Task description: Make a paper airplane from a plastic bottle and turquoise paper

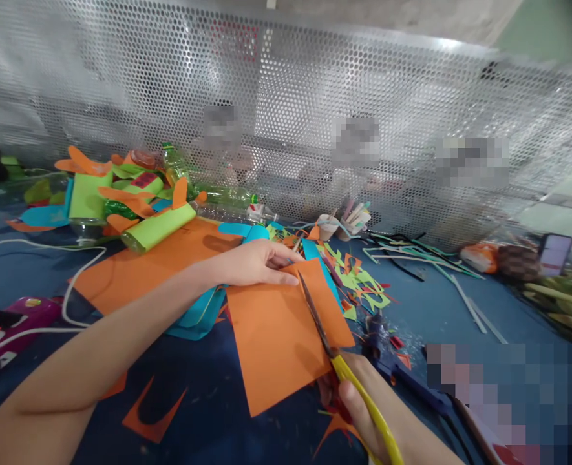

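Observation:
An orange sheet of paper (pixel 276 336) is held at its top edge by my left hand (pixel 259 261), thumb on top of it and fingers behind. My right hand (pixel 358 387) is closed round the yellow handles of a pair of scissors (pixel 341 368). The long metal blades lie over the right part of the sheet and point up toward my left thumb. A cut runs through the sheet along the blades, with a strip of orange paper to their right.
A blue glue gun (pixel 406 381) lies at the right, beside paper scraps (pixel 363 284). Paper-wrapped bottles (pixel 157 229) stand and lie at the back left. Cups of pens (pixel 353 223) stand by the perforated metal panel (pixel 286 110). A magenta power strip (pixel 28 323) sits at left.

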Motion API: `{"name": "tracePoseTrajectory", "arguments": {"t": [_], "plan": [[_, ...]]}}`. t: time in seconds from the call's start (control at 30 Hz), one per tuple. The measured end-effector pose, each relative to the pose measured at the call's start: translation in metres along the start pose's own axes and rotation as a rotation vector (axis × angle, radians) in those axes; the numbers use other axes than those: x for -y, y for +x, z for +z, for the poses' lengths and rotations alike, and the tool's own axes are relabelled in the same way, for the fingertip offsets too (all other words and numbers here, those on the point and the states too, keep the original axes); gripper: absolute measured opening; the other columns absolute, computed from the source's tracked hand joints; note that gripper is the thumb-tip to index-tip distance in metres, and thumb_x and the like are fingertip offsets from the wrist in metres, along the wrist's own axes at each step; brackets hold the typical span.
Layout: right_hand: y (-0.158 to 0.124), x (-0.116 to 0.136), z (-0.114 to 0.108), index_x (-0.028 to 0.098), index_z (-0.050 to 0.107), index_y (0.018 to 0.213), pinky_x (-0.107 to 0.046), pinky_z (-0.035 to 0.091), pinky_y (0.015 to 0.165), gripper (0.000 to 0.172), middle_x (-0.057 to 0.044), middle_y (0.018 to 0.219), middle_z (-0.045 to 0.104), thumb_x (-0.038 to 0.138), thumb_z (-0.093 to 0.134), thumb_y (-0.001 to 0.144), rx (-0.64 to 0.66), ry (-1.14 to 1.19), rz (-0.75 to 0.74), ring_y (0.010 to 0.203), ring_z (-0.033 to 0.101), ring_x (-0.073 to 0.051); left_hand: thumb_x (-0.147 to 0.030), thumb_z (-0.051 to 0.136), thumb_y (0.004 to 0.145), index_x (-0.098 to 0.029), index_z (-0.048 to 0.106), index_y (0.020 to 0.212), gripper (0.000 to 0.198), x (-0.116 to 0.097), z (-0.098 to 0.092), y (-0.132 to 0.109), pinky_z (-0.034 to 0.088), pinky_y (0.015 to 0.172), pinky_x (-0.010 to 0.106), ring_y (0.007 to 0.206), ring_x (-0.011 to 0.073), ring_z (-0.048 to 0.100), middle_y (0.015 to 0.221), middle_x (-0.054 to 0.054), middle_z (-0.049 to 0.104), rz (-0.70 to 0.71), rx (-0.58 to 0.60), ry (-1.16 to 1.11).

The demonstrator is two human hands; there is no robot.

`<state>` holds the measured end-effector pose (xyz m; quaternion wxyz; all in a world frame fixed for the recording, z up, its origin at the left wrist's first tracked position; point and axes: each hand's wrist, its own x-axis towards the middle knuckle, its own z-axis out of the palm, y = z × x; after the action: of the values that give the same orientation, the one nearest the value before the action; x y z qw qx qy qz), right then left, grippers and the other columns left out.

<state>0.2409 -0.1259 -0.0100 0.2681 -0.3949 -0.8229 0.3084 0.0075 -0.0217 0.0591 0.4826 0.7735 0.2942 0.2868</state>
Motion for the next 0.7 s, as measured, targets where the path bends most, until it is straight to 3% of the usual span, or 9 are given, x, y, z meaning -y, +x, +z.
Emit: {"name": "tracePoseTrajectory", "arguments": {"t": [0.13, 0.23, 0.53, 0.7], "plan": [[0.001, 0.005, -0.001, 0.020, 0.046, 0.065, -0.025, 0.032, 0.043, 0.061, -0.001, 0.055, 0.047, 0.066, 0.013, 0.087, -0.036, -0.038, -0.048, 0.045, 0.038, -0.011, -0.033, 0.069, 0.072, -0.023, 0.065, 0.111, 0.041, 0.000, 0.000, 0.000, 0.050, 0.076, 0.031, 0.086, 0.0225, 0.065, 0.088, 0.002, 0.072, -0.007, 0.001, 0.005], [0.002, 0.009, -0.001, 0.021, 0.044, 0.063, -0.026, 0.032, 0.045, 0.062, -0.001, 0.055, 0.047, 0.068, 0.012, 0.086, -0.054, -0.063, -0.005, 0.047, 0.040, -0.012, -0.032, 0.072, 0.069, -0.023, 0.066, 0.109, 0.042, -0.001, 0.000, 0.000, 0.051, 0.075, 0.030, 0.086, 0.0223, 0.066, 0.088, 0.003, 0.072, -0.006, 0.001, -0.019], [0.002, 0.013, -0.004, 0.023, 0.037, 0.056, -0.027, 0.035, 0.048, 0.062, 0.002, 0.046, 0.039, 0.072, 0.012, 0.083, 0.014, 0.025, 0.054, 0.042, 0.036, -0.012, -0.030, 0.066, 0.076, -0.025, 0.058, 0.121, 0.045, 0.002, -0.001, 0.000, 0.051, 0.080, 0.034, 0.101, 0.0243, 0.062, 0.108, 0.006, 0.068, -0.036, 0.123, -0.125], [0.003, 0.017, -0.005, 0.019, 0.049, 0.064, -0.028, 0.042, 0.055, 0.064, -0.004, 0.058, 0.052, 0.070, 0.016, 0.084, -0.032, 0.046, 0.042, 0.055, 0.050, -0.016, -0.023, 0.066, 0.078, -0.033, 0.028, 0.140, 0.073, 0.001, -0.001, 0.000, 0.050, 0.076, 0.030, 0.095, 0.0199, 0.064, 0.106, 0.005, 0.069, -0.038, 0.147, -0.136]]}}
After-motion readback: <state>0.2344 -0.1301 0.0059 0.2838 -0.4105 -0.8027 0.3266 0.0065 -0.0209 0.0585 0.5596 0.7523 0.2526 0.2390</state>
